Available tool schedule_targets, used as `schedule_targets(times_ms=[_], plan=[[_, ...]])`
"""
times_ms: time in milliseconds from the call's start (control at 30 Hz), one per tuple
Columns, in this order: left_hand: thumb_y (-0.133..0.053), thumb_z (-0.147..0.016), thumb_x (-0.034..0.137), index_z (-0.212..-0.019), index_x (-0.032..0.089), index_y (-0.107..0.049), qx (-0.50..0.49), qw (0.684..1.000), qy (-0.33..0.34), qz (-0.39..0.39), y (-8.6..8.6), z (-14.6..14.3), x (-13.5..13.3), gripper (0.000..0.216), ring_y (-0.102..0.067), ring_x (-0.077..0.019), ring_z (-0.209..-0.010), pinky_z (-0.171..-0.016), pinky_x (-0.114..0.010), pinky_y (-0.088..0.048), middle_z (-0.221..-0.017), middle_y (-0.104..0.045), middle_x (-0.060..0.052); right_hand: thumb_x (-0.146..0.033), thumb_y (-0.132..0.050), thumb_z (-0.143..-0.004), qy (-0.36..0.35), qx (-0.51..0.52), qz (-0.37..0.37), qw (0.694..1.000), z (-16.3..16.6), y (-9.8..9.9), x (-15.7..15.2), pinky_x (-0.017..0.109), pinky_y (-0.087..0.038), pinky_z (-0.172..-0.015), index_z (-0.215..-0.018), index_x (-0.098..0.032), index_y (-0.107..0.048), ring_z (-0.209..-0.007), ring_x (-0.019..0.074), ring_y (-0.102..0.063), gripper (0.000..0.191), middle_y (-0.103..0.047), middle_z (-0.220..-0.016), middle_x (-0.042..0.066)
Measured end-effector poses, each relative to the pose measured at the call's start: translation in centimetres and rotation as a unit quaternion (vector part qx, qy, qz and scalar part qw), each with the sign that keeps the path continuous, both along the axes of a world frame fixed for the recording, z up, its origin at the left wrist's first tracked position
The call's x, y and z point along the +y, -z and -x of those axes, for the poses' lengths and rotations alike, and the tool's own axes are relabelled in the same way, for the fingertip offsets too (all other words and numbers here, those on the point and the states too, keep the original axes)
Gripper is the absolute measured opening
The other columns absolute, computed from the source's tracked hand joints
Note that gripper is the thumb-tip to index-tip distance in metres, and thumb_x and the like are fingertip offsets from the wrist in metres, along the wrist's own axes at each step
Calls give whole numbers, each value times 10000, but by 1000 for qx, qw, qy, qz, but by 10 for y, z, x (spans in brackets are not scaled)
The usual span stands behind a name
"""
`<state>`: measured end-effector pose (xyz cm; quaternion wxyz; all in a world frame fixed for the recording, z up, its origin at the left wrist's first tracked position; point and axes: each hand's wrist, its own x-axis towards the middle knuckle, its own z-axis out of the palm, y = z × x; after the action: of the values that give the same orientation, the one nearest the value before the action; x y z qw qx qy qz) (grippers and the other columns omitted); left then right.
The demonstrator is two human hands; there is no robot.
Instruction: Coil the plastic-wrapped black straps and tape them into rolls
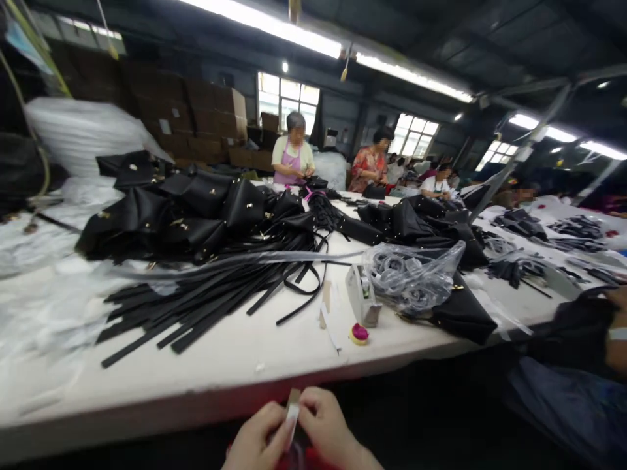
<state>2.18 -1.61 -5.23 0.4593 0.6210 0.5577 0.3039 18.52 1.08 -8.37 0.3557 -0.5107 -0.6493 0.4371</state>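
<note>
Below the table's front edge, my left hand [262, 436] and my right hand [329, 424] meet with fingers closed. Pinched between them is a small narrow strip [292, 414], white along its middle and brownish at the top; its exact kind does not show. On the white table [274, 352] ahead lie a long bundle of black straps [206, 303], a tape dispenser [362, 297] and a small yellow roll with something magenta in it [359, 334]. A thin white strip [331, 329] lies left of the roll.
Black bags with gold-coloured fittings [196, 202] are heaped at the left. Clear plastic with coiled tubing [411, 277] rests on black pieces [463, 310] to the right. A person in a lilac apron [291, 160] and other people work across the table. Another person's arm [614, 333] shows at the right edge.
</note>
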Motion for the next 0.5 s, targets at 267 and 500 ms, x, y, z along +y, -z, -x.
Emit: schedule_targets(times_ms=[267,500], plan=[[-536,-843,379,-818,206,-544,4,999,-23,-24,-17,-12,-11,176,-583,-180,-744,-728,-307,-459,-786,-620,-11,-377,-579,-836,-160,20,54,985,-26,-43,8,232,-400,-604,-696,-150,-655,-636,126,-518,277,-603,-669,12],[-563,-842,375,-983,215,-453,16,999,-11,-35,-16,-14,-15,240,-619,-190,-772,-735,-330,-469,-845,-639,-18,-301,-670,-775,-207,71,156,963,-32,-41,14,228,-441,-623,-775,-133,-702,-643,125,-564,171,-664,-712,8]])
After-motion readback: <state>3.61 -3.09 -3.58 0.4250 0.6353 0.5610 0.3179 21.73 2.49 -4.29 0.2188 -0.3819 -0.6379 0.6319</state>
